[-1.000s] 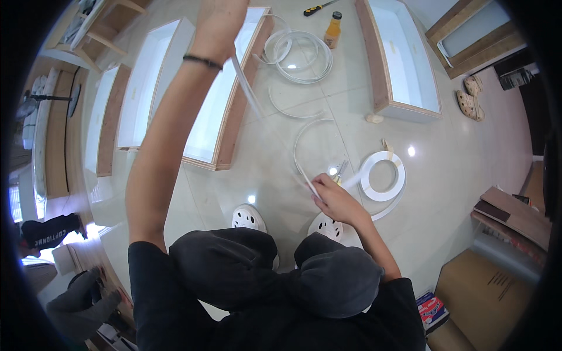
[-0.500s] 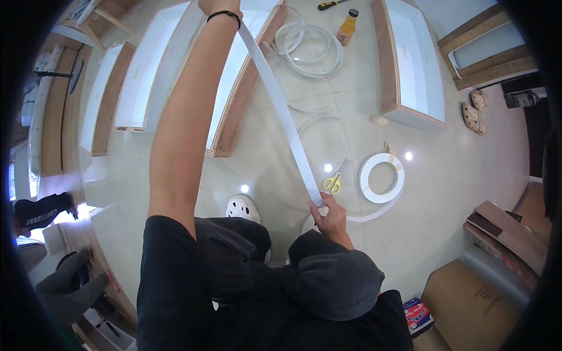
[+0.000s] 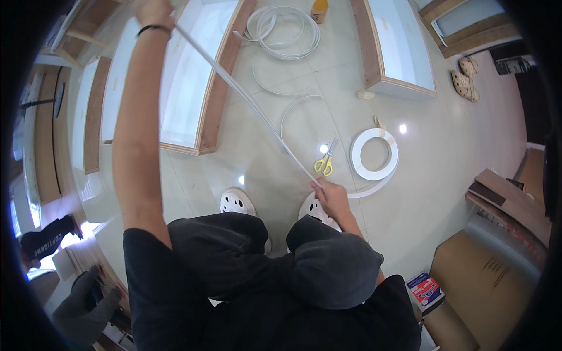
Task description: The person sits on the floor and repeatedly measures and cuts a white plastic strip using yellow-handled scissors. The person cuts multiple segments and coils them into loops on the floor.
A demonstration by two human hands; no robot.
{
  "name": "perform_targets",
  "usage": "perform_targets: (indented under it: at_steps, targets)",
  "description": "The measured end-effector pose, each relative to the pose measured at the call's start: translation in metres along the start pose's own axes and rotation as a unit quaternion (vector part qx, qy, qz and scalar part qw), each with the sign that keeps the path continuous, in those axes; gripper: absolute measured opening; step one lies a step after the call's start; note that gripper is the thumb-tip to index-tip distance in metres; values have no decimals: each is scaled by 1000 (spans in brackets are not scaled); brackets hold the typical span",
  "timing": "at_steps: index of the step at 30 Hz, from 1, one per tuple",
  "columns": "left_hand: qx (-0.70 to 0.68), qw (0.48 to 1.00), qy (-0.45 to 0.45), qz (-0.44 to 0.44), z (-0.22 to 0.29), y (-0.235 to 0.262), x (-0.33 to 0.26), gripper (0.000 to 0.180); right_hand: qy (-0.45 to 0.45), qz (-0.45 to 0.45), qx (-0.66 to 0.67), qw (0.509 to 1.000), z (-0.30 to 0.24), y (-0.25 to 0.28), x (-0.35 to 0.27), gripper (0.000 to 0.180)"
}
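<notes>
A long white edging strip (image 3: 246, 96) runs taut and slanting between my hands, now seen nearly edge-on. My left hand (image 3: 156, 13), arm stretched far out to the upper left, grips its far end; the fingers are partly blurred and cut by the picture's edge. Close to my knees, my right hand (image 3: 333, 199) pinches the strip's near part. From beside that hand a white length curves round to a flat roll of edging (image 3: 356, 157) on the floor. Yellow-handled scissors (image 3: 323, 167) lie between the roll and the strip, blades pointing away from me.
Wooden-edged white cabinet boxes (image 3: 208, 111) stand at the left, and another box (image 3: 404, 82) at the far right. A loose coil of white strips (image 3: 293, 56) lies ahead near an orange bottle (image 3: 319, 10). Tan clogs (image 3: 462, 86) and a cardboard box (image 3: 468, 286) are at the right.
My left hand has swung further left with the strip's far end, and the strip has turned from flat to edge-on. My right hand keeps its hold near my knees. The view has shifted slightly.
</notes>
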State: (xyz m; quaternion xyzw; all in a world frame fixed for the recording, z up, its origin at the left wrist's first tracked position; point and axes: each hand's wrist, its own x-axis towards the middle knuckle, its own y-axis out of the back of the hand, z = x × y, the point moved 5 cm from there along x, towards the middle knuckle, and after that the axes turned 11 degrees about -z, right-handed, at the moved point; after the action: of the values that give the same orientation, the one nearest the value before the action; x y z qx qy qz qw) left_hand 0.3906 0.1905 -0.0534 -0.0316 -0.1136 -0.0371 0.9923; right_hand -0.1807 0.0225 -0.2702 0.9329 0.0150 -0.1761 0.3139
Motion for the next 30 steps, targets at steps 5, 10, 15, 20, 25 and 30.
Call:
perform_targets:
  at_steps: [5,10,15,20,25,30]
  targets:
    - [-38,995,46,-77,66,11,-66,33,-13,98,-82,992,32,28,-3,13]
    - [-118,993,25,-12,81,145,-90,35,52,122,-134,982,6,40,28,14]
    - [58,991,-38,117,61,236,-124,42,73,64,-165,982,-16,45,65,16]
    - [-40,992,-74,89,47,227,-155,40,61,7,-158,986,-13,39,65,14]
    - [-108,989,-76,66,56,221,-165,37,65,17,-185,980,-14,22,57,15]
    - [-91,988,-85,96,69,203,-163,32,73,9,-168,983,-10,-2,54,16]
